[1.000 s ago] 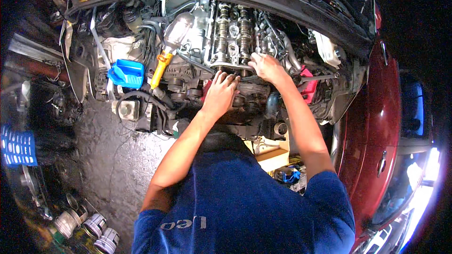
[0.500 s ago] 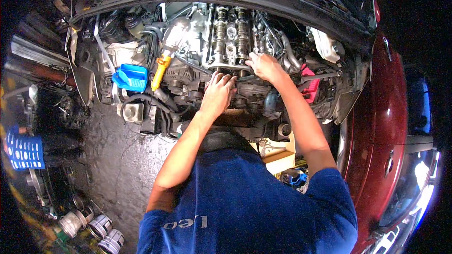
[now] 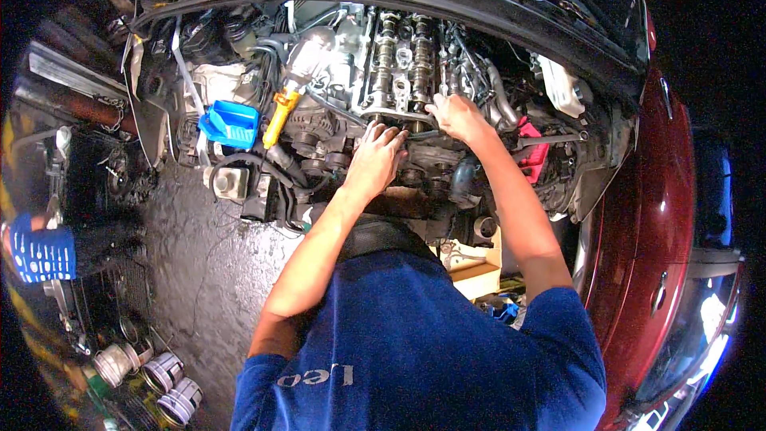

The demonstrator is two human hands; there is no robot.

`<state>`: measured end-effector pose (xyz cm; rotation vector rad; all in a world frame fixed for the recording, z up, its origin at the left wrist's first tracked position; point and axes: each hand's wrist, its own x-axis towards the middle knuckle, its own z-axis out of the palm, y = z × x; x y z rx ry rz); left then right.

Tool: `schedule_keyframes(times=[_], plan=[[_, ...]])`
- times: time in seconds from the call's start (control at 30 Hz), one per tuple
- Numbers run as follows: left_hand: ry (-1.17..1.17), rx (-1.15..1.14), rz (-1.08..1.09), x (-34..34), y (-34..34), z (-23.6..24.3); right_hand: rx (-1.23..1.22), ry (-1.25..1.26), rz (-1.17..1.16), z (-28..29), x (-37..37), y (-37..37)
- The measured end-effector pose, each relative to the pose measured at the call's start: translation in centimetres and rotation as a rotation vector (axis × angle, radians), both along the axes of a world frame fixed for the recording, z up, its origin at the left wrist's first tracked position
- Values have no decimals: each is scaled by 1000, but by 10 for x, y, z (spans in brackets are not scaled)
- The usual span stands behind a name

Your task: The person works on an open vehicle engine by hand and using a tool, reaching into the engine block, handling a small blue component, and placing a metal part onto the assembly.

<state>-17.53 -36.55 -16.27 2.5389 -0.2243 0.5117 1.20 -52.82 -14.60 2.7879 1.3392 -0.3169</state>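
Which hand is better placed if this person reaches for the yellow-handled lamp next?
Probably the left hand: it is nearer the yellow-handled lamp, which lies to its left. The right hand is farther off, beyond the left one.

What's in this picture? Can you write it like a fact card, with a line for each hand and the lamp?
Left hand: fingers at the front of the open engine
Right hand: fingers bent, farther right; cannot tell if holding anything
Lamp: yellow handle, left of the engine
Tray: blue, left of the lamp
Car: dark red, right side
Buckets: lower left
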Motion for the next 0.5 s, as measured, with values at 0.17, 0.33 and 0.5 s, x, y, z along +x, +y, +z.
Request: schedule_keyframes(times=[0.17, 0.33, 0.5], plan=[[12, -14, -25, 2, 10, 6, 316, 49, 178, 5, 2, -1], [-70, -99, 17, -7, 24, 34, 213, 81, 89, 15, 2, 0], [-14, -240, 228, -66, 54, 26, 183, 87, -51, 1, 6, -8]])
